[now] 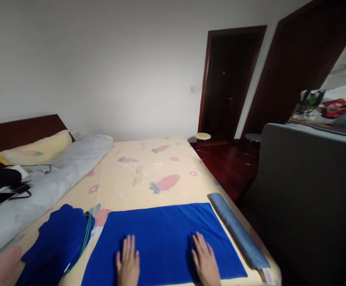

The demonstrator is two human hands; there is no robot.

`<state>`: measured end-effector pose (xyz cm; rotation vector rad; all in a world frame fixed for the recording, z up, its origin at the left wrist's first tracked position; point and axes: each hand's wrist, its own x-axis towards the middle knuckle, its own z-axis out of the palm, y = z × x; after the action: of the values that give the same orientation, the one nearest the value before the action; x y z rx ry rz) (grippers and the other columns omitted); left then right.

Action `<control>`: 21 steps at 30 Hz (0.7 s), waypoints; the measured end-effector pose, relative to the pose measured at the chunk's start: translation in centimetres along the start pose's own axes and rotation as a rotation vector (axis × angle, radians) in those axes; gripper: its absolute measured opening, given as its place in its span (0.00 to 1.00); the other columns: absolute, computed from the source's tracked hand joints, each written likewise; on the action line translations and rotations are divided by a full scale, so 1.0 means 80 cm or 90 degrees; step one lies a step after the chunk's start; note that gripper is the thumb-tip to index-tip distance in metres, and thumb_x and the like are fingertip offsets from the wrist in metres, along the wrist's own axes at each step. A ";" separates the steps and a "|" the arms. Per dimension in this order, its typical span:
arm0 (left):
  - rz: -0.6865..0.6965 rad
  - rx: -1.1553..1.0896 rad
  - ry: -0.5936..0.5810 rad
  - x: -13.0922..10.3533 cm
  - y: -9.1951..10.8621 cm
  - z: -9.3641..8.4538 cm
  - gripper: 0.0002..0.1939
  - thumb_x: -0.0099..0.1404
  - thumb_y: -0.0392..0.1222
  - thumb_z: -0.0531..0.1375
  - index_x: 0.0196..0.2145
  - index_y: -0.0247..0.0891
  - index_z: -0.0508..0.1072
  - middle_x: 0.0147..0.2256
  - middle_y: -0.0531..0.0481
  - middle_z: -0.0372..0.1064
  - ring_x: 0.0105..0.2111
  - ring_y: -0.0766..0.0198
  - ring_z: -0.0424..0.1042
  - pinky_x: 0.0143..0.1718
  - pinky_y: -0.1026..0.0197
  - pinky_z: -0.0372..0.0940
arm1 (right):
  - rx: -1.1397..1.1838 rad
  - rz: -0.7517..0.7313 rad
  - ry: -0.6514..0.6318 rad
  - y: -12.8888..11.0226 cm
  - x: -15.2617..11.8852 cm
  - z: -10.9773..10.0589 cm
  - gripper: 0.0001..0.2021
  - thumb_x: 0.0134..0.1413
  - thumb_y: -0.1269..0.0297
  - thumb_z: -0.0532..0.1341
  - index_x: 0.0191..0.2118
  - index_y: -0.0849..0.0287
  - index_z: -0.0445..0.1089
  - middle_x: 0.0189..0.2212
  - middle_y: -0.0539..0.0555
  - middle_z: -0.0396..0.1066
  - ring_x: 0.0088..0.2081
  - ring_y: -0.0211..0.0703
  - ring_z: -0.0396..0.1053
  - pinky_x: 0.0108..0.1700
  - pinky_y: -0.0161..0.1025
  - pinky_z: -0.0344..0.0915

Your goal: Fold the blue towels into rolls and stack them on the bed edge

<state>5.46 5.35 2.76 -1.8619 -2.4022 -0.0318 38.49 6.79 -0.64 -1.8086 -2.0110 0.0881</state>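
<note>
A flat blue cloth (161, 238) lies spread on the bed, its near edge partly out of view. On its left part rests my left hand (128, 260), palm down with the fingers stretched out. My right hand (204, 258) is over the right part of the same cloth, fingers extended and holding nothing. Left of the cloth lies a crumpled dark blue piece of fabric (56, 234) with a green edge strip. Along the cloth's right side, near the bed's edge, lies a rolled-up blue-grey fabric (240, 230) with a white tag at its near end.
The bed's patterned sheet (149, 167) reaches to the wall. A grey quilt (56, 178), a yellow pillow (39, 147) and dark electronic items (9, 194) are at the left. A stool (202, 136) stands past the bed, and a dark grey panel (306, 198) rises at the right.
</note>
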 end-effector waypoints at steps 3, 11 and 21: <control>0.175 -0.126 0.024 -0.013 0.093 0.021 0.30 0.67 0.40 0.42 0.65 0.49 0.40 0.67 0.56 0.42 0.67 0.59 0.44 0.65 0.46 0.46 | 0.098 -0.104 -0.105 -0.078 0.015 0.014 0.26 0.63 0.62 0.43 0.66 0.48 0.46 0.67 0.49 0.46 0.67 0.45 0.46 0.65 0.50 0.51; 0.212 -0.186 -0.079 -0.026 0.105 0.028 0.28 0.68 0.42 0.41 0.65 0.54 0.45 0.67 0.58 0.42 0.67 0.61 0.46 0.65 0.45 0.47 | 0.105 -0.126 -0.186 -0.072 0.011 0.014 0.26 0.64 0.58 0.45 0.66 0.44 0.43 0.67 0.48 0.42 0.67 0.49 0.43 0.66 0.56 0.46; -0.095 -0.056 -0.066 -0.035 -0.129 0.040 0.34 0.64 0.56 0.47 0.66 0.49 0.47 0.68 0.49 0.43 0.67 0.52 0.41 0.64 0.39 0.45 | -0.106 0.110 -0.028 0.104 -0.030 -0.010 0.29 0.59 0.50 0.44 0.64 0.49 0.53 0.66 0.51 0.51 0.66 0.50 0.48 0.64 0.57 0.48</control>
<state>-4.04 0.28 -0.24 -1.7563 -2.6467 -0.0560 46.64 5.56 -3.31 -2.0994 -1.9390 0.0120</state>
